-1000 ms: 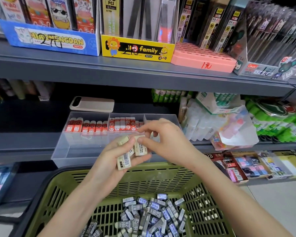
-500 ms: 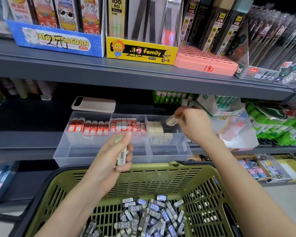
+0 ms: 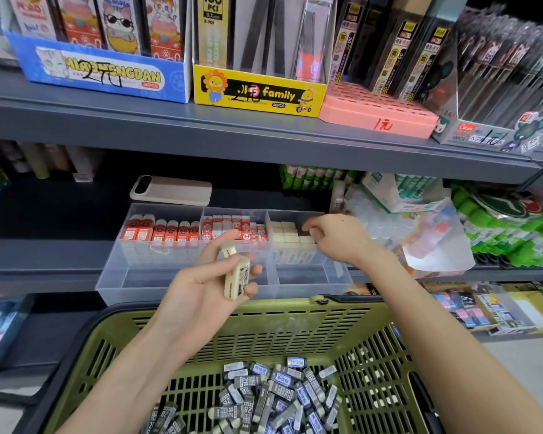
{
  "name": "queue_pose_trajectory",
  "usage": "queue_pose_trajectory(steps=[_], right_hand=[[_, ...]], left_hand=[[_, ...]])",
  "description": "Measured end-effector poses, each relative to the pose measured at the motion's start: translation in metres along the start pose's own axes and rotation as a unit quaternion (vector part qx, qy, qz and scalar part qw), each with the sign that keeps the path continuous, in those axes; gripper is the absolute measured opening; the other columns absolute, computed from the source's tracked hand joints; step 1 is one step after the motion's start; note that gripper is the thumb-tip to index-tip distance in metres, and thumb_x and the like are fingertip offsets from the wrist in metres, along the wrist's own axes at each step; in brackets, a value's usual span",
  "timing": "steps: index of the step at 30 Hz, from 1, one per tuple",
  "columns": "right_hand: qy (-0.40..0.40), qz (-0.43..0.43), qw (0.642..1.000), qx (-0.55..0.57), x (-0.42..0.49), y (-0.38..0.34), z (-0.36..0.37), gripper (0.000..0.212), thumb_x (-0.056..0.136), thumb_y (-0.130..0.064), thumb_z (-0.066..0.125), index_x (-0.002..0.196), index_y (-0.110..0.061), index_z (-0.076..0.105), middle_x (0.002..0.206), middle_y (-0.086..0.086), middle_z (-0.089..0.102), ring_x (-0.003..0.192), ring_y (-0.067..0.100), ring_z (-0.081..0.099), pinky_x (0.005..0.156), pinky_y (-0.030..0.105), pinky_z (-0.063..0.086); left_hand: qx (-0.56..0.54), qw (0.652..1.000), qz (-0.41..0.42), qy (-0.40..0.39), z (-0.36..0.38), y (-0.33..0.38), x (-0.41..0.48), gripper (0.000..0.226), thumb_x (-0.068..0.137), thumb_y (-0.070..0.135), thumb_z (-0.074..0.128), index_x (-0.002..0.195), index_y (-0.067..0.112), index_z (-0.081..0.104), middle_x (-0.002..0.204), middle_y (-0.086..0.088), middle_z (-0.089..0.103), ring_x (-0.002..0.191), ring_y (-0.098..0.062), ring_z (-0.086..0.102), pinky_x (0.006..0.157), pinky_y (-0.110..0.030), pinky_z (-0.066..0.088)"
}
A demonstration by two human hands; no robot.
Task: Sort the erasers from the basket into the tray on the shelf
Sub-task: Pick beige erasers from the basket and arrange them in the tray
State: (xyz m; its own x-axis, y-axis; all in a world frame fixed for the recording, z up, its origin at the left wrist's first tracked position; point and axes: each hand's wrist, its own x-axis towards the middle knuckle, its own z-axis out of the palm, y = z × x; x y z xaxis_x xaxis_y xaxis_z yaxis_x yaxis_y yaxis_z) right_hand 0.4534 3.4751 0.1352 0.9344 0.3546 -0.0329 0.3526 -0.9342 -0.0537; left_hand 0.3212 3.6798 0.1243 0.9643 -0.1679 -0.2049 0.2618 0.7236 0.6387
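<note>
- Seating a piece in the tray's end compartment looks like the step in hand. The right grip (image 3: pixel 336 241) hangs over the far end of the tray (image 3: pixel 188 289), fingers curled in tight. I cannot tell whether an eraser sits between them.
- Judgement: lower each piece upright into the dark gap just beside those fingertips, flush against the cream block (image 3: pixel 287 234), and let go only once it is square with its neighbours.
- The left grip (image 3: pixel 201 288), nearer the body, is closed round cream erasers (image 3: pixel 236 278), barcode side showing. There seem to be two, one above the other. It holds them just short of the tray's front wall, handy as stock for the right grip.
- The tray is clear plastic with three compartments. Beyond the left grip are red-sleeved erasers (image 3: pixel 160 231) in one and smaller red-and-white erasers (image 3: pixel 229 228) in the next. The cream block sits under the right grip. All rows sit at the back.
- The basket (image 3: pixel 295 303) is below both grips, with grey 2B erasers (image 3: pixel 264 399) heaped loose on its floor. None of that kind shows in the tray, so much sorting likely remains.
</note>
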Motion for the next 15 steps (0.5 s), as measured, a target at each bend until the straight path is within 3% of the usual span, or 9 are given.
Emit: queue_pose_trajectory(steps=[2,4,6,8,11,15], right_hand=[[0.079,-0.02,0.997,-0.004,-0.011,-0.01,-0.005,0.029,0.096,-0.024,0.044,0.119,-0.026,0.062,0.115,-0.002,0.067,0.108,0.025,0.058,0.094,0.036,0.042],[0.112,-0.079,0.977,0.163,-0.028,-0.028,-0.014,0.025,0.091,-0.03,0.055,0.115,-0.025,0.065,0.11,-0.008,0.068,0.104,0.02,0.057,0.095,0.036,0.041],[0.092,-0.157,0.941,0.286,-0.05,-0.05,-0.023,0.029,0.086,-0.036,0.062,0.114,-0.028,0.065,0.109,-0.014,0.065,0.106,0.01,0.052,0.096,0.028,0.038],[0.097,-0.204,0.936,0.271,-0.065,-0.068,-0.024,0.033,0.082,-0.036,0.067,0.114,-0.026,0.066,0.111,-0.01,0.064,0.106,0.014,0.05,0.096,0.032,0.037],[0.127,-0.209,0.939,0.241,-0.072,-0.085,-0.018,0.03,0.08,-0.027,0.072,0.109,-0.018,0.07,0.11,-0.005,0.064,0.104,0.022,0.049,0.093,0.042,0.036],[0.12,-0.193,0.915,0.334,-0.073,-0.078,-0.019,0.019,0.076,-0.029,0.074,0.094,-0.026,0.067,0.099,-0.019,0.06,0.103,0.012,0.047,0.094,0.031,0.036]], left_hand=[[-0.007,1.0,0.0,0.002,0.001,-0.001,0.0,0.052,0.072,0.003,0.057,0.124,0.012,0.059,0.083,-0.011,0.058,0.074,-0.022,0.062,0.053,-0.027,0.047],[-0.015,1.0,0.0,0.006,0.0,-0.001,0.001,0.05,0.072,0.004,0.059,0.122,0.012,0.06,0.081,-0.011,0.058,0.073,-0.022,0.06,0.051,-0.026,0.046],[-0.014,1.0,0.002,0.002,0.001,0.0,0.001,0.052,0.072,0.007,0.062,0.123,0.011,0.059,0.079,-0.01,0.059,0.071,-0.02,0.058,0.05,-0.024,0.045],[-0.02,1.0,0.003,-0.01,0.002,-0.001,0.001,0.053,0.072,0.009,0.063,0.124,0.011,0.056,0.077,-0.008,0.058,0.066,-0.016,0.056,0.049,-0.023,0.043],[-0.033,0.999,0.007,-0.026,0.002,-0.004,0.001,0.051,0.076,0.011,0.06,0.127,0.008,0.054,0.076,-0.005,0.056,0.059,-0.014,0.05,0.048,-0.024,0.044],[-0.044,0.999,0.011,-0.029,-0.001,-0.002,0.001,0.048,0.082,0.017,0.055,0.128,0.007,0.051,0.086,-0.01,0.06,0.067,-0.018,0.057,0.056,-0.028,0.05]])
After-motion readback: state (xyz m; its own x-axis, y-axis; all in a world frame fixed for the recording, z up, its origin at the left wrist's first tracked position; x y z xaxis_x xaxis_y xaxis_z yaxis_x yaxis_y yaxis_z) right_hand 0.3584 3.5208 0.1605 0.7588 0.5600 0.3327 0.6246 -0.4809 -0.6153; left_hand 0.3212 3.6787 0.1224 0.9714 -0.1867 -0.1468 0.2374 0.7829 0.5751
